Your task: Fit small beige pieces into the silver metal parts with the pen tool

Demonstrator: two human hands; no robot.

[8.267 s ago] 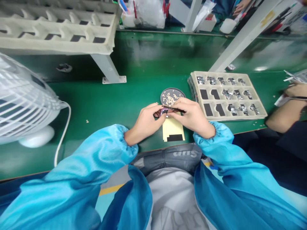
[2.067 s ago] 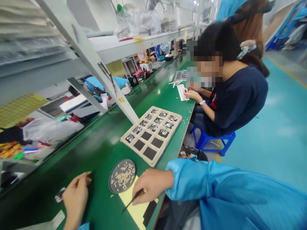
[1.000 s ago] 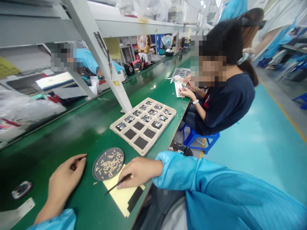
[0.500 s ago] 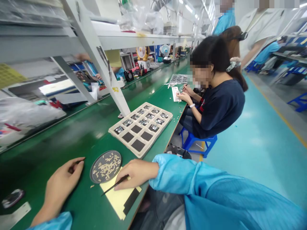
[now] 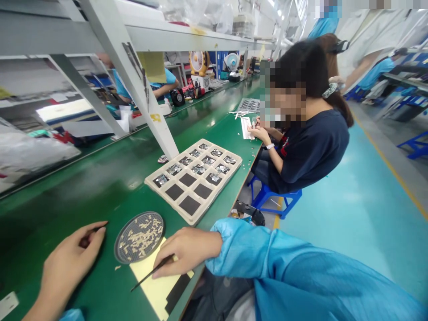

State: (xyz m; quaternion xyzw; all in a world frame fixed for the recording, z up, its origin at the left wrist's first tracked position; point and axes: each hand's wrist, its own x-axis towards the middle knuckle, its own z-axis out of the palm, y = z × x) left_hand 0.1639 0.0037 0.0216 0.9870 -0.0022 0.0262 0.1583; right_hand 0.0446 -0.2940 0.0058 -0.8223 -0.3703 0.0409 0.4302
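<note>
My right hand [image 5: 187, 250] grips dark tweezers [image 5: 150, 274], whose tips point down and left over a yellow sheet [image 5: 147, 269]. A black strip [image 5: 179, 292] lies along the sheet's lower right edge. Between my hands sits a round grey mesh dish [image 5: 119, 243], with many small cream pieces [image 5: 142, 236] scattered in it. My left hand [image 5: 68, 258] rests left of the dish, its thumb and forefinger closed around something small and dark that I cannot make out. Beyond the dish lies a cream compartment tray [image 5: 160, 195]; several pockets hold small metallic parts, others show bare black pads.
A co-worker in a dark shirt [image 5: 310, 151] sits on a blue stool [image 5: 277, 196] at the green bench [image 5: 130, 187]. A slanted white post [image 5: 147, 89] rises behind the tray. A pale flat piece [image 5: 8, 305] lies at lower left.
The view has shifted, so the bench items appear slightly further left. My right hand still holds the tweezers over the sheet, and my left hand keeps its curled pose.
</note>
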